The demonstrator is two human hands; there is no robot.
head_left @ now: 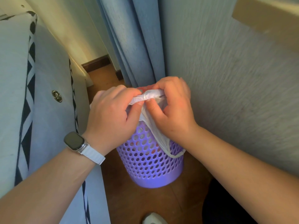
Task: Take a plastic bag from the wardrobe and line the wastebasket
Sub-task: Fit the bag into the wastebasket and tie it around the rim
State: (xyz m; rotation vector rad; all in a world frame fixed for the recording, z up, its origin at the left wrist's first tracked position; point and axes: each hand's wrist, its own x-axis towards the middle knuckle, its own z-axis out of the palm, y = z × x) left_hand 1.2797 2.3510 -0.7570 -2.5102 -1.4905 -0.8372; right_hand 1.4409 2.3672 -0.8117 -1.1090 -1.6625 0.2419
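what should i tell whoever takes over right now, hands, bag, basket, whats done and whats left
Left hand: shut on the white plastic bag, pinching its bunched top.
Right hand: also shut on the bag, right beside the left.
The bag is held just above the purple wastebasket on the floor; a handle loop hangs down the basket's outer side.
Done: the bag is at the basket.
Left: open it, push it inside, fold the edge over the rim. Something red shows at the rim; I cannot tell what it is.
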